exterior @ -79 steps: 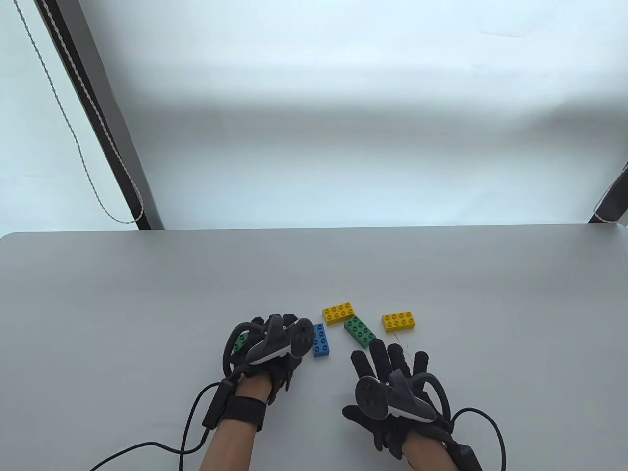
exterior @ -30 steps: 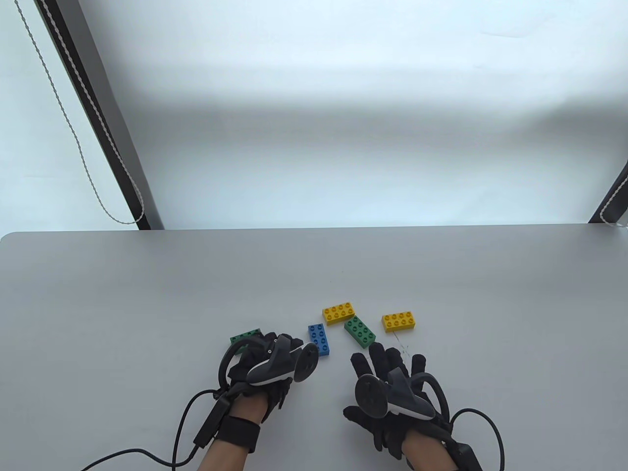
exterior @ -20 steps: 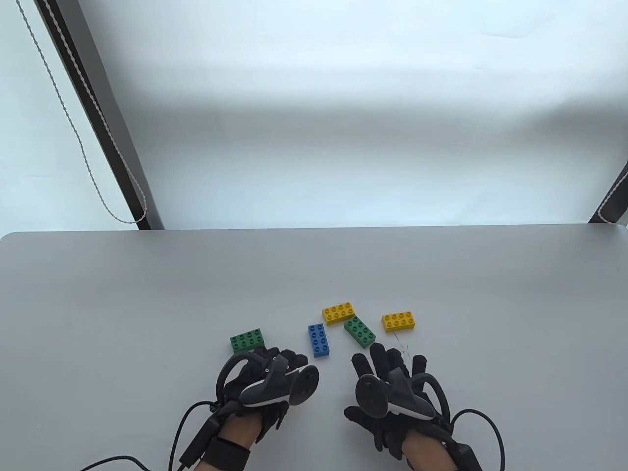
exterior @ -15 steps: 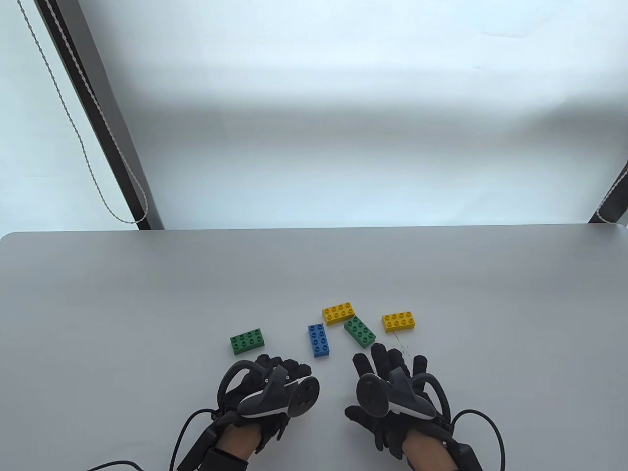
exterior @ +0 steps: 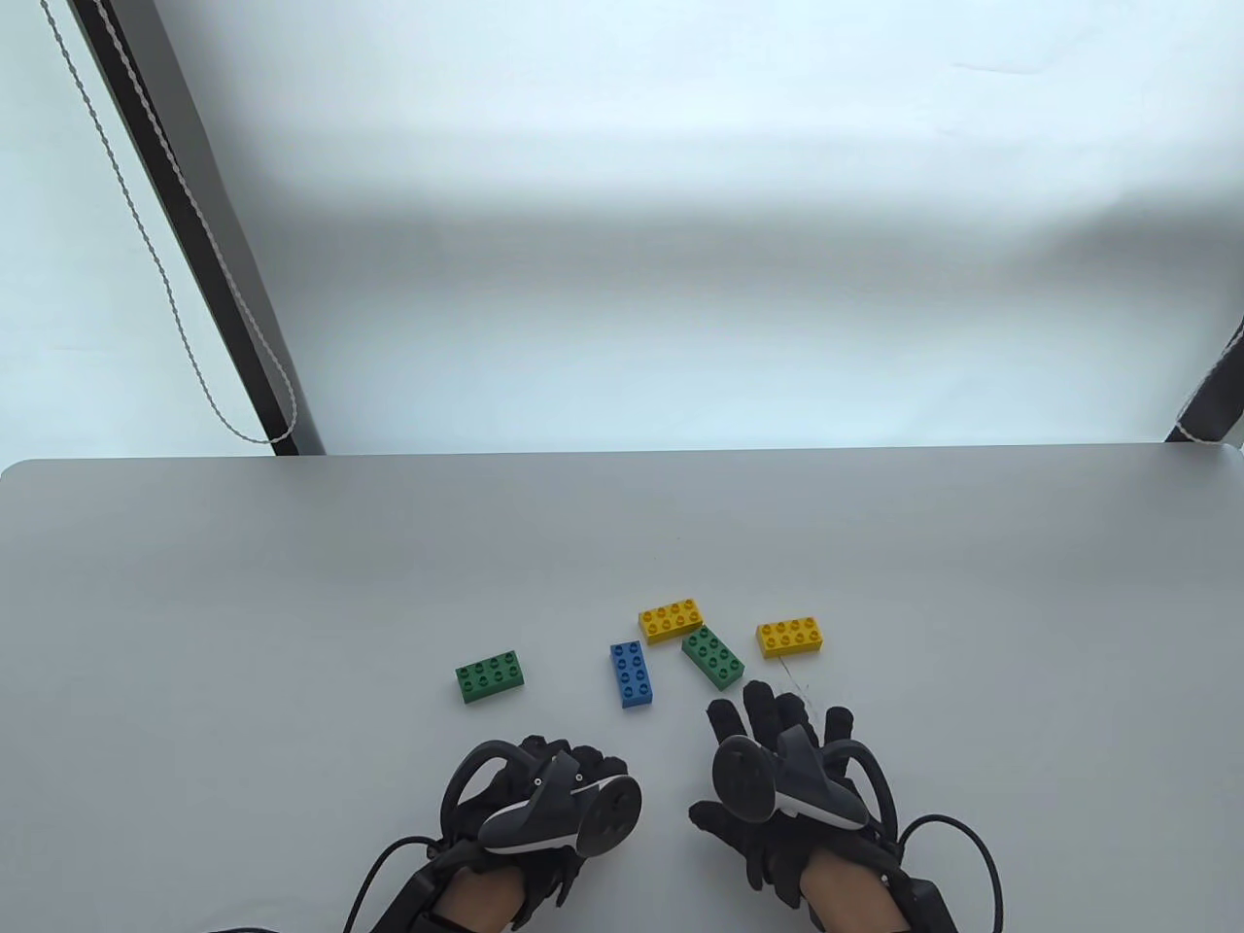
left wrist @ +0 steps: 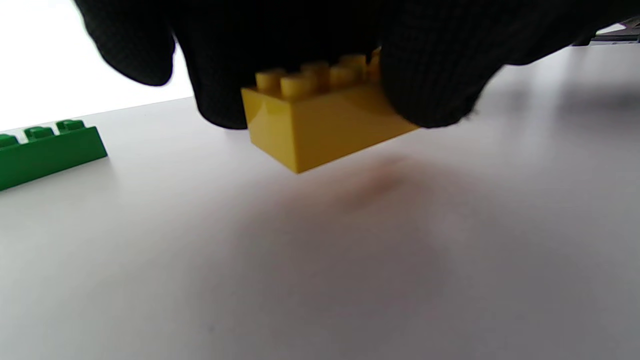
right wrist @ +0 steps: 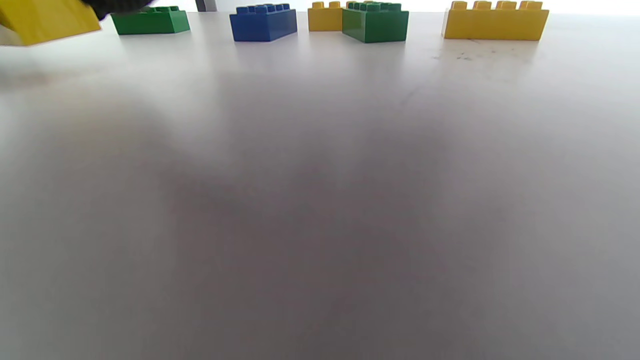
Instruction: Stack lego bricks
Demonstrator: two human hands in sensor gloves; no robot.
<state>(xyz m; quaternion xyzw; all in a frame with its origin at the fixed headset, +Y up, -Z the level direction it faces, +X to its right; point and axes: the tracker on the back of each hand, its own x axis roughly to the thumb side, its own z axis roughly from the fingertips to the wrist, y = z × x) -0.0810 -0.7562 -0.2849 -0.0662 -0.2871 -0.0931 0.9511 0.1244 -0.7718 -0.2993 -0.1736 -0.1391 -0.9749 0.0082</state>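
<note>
My left hand (exterior: 554,777) is near the table's front edge. In the left wrist view its fingers (left wrist: 430,75) grip a yellow brick (left wrist: 320,120) by its sides, lifted a little off the table and tilted. That brick is hidden under the hand in the table view. A green brick (exterior: 490,674) lies just beyond the left hand. A blue brick (exterior: 632,673), a yellow brick (exterior: 672,619), a second green brick (exterior: 713,656) and another yellow brick (exterior: 791,637) lie in a loose group. My right hand (exterior: 777,748) lies flat, fingers spread, empty, just short of the second green brick.
The grey table (exterior: 292,583) stretches wide to the left, right and far side of the bricks. Glove cables (exterior: 972,846) trail off the front edge. A dark post (exterior: 194,243) with a hanging cord stands beyond the far left edge.
My left hand has drawn back toward the front edge, uncovering the left green brick, which stays on the table. My right hand has barely shifted.
</note>
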